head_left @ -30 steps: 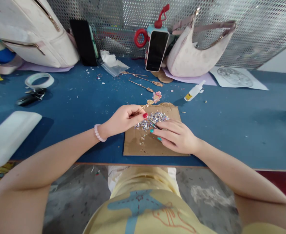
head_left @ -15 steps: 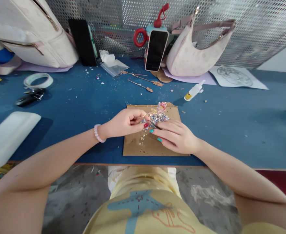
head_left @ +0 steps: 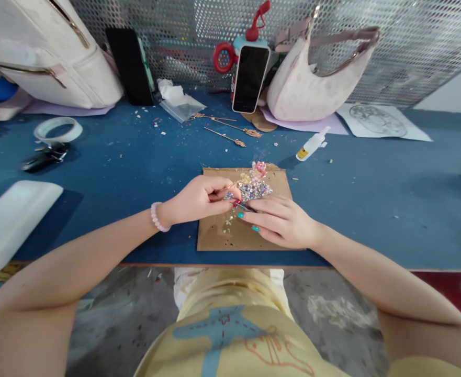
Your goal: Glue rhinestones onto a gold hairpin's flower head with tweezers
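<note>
A cardboard sheet [head_left: 214, 230] lies on the blue table under both hands. My left hand [head_left: 199, 198] is closed in a pinch at its left side, holding a thin gold-coloured hairpin [head_left: 231, 185], mostly hidden by the fingers. My right hand [head_left: 283, 220] is closed around metal tweezers [head_left: 245, 207], whose tips reach the left fingertips. Whether anything tiny sits between the tips, I cannot tell. Just beyond the fingers lies a heap of glittering silver-blue beads [head_left: 256, 191], with a pink bead cluster [head_left: 258, 170] and yellowish beads [head_left: 245, 178] behind it. Loose bits [head_left: 228, 222] dot the cardboard.
Several gold hairpins [head_left: 230, 137] lie behind the cardboard. A small glue bottle [head_left: 312, 144] is to the right. Tape [head_left: 59, 130], a black-handled tool [head_left: 45, 158] and a white box [head_left: 20, 220] are left. A phone [head_left: 251, 78], backpack [head_left: 69, 57] and handbag [head_left: 316, 89] stand behind.
The tweezers and right fingertips have shifted slightly left, closer to the left fingertips. My left hand stays nearly in place, and the view has moved a little.
</note>
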Motion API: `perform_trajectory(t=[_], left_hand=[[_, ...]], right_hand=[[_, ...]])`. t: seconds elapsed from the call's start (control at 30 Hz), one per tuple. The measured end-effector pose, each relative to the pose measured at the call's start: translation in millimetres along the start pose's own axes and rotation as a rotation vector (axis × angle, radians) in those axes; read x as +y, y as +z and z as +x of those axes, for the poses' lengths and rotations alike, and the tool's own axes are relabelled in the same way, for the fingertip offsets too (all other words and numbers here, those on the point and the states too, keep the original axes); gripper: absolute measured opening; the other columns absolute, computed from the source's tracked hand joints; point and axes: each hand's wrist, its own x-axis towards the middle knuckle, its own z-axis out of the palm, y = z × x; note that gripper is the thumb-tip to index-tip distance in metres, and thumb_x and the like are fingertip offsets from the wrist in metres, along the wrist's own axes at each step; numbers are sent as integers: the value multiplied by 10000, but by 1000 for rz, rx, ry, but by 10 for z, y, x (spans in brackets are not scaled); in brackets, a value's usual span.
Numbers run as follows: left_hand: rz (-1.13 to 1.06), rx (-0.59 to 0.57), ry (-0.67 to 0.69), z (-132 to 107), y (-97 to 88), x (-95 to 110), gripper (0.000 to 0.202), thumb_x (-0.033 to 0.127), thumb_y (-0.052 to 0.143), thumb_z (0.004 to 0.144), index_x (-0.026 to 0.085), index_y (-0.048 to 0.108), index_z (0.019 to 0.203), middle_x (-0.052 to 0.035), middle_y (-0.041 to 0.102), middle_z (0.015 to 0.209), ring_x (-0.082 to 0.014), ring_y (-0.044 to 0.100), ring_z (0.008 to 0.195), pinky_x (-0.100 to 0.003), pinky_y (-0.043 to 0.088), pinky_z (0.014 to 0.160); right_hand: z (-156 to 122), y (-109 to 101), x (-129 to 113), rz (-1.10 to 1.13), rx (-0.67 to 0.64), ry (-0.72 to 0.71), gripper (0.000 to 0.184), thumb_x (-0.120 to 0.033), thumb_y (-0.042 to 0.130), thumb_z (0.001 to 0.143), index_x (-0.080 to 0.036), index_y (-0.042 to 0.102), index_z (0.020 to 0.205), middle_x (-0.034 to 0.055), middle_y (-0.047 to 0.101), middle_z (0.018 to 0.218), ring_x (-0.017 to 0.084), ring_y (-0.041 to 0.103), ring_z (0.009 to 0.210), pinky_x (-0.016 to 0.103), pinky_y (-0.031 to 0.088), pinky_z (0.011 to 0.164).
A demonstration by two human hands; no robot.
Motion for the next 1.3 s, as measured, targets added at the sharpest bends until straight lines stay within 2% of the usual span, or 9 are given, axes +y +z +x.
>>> perform_trajectory(t=[0.47, 0.7, 1.13, 1.3], left_hand=[[-2, -13, 15, -6, 7, 14, 119, 113, 556, 803, 146, 610, 905, 110, 276, 558, -53, 257, 486, -183, 268, 491], [9, 8, -2, 16, -2, -9, 47, 196, 601, 833, 150, 609, 843, 95, 296, 575, -56, 265, 499, -186, 255, 477], [-23, 86, -17, 25, -27, -42, 152, 281, 635, 873, 153, 639, 791, 75, 363, 544, -63, 313, 502, -185, 287, 469], [-18, 156, -27, 43, -65, -57, 232, 342, 619, 890, 149, 615, 762, 62, 377, 564, -64, 306, 506, -192, 269, 457]], right_hand=[[11, -8, -11, 6, -5, 0, 258, -183, 432, 950, -152, 555, 1174, 110, 671, 1064, 198, 645, 885, 354, 569, 744], [12, -22, -5, -9, 7, -6, 251, -178, 439, 945, -149, 556, 1165, 106, 674, 1053, 197, 654, 875, 350, 568, 747], [21, -46, 14, -14, 55, 10, 235, -180, 454, 941, -149, 554, 1151, 110, 676, 1041, 194, 666, 890, 347, 569, 753], [31, -29, 4, 73, 85, 55, 181, -160, 512, 902, -154, 542, 1080, 82, 688, 920, 166, 662, 785, 314, 554, 686]])
